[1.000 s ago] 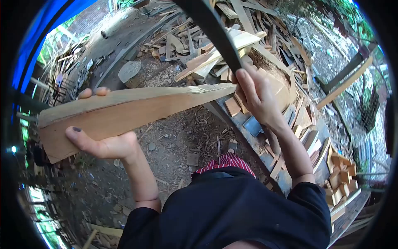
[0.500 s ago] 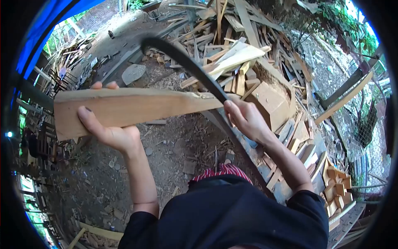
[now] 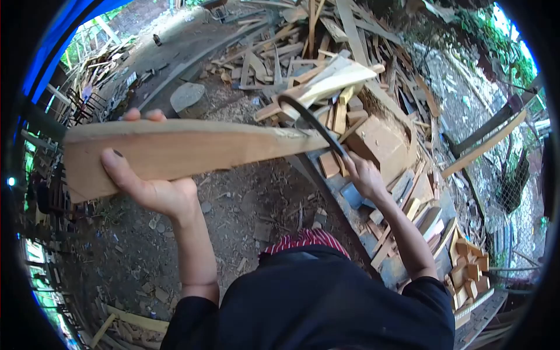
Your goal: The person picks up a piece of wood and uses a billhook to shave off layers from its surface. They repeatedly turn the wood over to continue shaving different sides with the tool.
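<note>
A long tapered wooden board point(image 3: 192, 149) is held out level, its wide end at the left and its narrow tip near the middle. My left hand point(image 3: 154, 189) grips the wide end, thumb on the near face and fingertips over the far edge. My right hand point(image 3: 364, 175) is closed round the lower end of a dark curved blade point(image 3: 312, 119), whose handle is hidden in the fist. The blade crosses beside the board's narrow tip, and its curved end points up and left. Whether blade and board touch cannot be made out.
A large wooden block point(image 3: 382, 146) sits on a low table point(image 3: 350, 213) to the right, among offcuts and a blue object point(image 3: 352, 195). Behind lies a heap of scrap wood point(image 3: 291, 58). A flat stone point(image 3: 188, 97) rests on the ground, and small stacked wooden pieces point(image 3: 466, 268) are at lower right.
My right hand has moved right and down with the blade, which now reaches less far up and left. The board has shifted slightly left with my left hand.
</note>
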The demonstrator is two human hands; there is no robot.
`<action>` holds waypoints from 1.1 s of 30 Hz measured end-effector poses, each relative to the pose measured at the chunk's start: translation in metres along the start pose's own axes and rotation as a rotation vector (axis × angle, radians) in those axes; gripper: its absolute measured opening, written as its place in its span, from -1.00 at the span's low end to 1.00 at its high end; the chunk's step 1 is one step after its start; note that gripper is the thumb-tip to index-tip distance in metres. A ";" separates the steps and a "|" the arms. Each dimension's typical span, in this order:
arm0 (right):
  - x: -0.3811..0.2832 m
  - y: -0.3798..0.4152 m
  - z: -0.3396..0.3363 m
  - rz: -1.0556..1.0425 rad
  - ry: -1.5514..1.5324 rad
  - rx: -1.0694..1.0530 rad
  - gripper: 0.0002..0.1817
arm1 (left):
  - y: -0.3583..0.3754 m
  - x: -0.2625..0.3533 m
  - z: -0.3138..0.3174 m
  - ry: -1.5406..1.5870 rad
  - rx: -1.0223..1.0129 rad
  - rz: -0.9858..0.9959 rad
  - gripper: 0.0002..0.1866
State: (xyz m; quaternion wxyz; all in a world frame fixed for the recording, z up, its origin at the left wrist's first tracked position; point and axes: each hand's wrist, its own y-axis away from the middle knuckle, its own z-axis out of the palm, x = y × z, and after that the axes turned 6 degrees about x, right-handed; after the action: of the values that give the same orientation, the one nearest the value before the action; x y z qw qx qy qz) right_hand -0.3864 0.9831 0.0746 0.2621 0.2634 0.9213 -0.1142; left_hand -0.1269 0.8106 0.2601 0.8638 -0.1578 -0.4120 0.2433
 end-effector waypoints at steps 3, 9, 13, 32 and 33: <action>-0.069 -0.007 -0.047 -0.134 -0.337 0.113 -0.62 | -0.002 0.000 0.013 0.019 0.002 0.005 -0.43; -0.114 0.006 -0.071 -0.348 -0.590 0.284 -0.73 | 0.000 0.003 0.024 -0.074 0.038 0.057 -0.41; -0.056 0.003 -0.002 -0.176 0.014 0.053 -0.66 | -0.002 0.000 0.016 -0.071 0.104 0.091 -0.43; -0.047 -0.007 -0.012 -0.194 0.067 -0.014 -0.61 | -0.002 -0.002 0.003 0.006 0.043 0.014 -0.46; -0.050 -0.007 -0.014 -0.192 0.059 -0.024 -0.59 | 0.000 0.001 0.001 -0.031 0.042 0.026 -0.46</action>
State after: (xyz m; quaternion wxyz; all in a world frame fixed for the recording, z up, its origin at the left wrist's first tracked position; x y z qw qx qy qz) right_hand -0.3596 0.9611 0.1138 0.2256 0.1739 0.9510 -0.1201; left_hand -0.1276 0.8112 0.2613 0.8573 -0.1413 -0.4180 0.2652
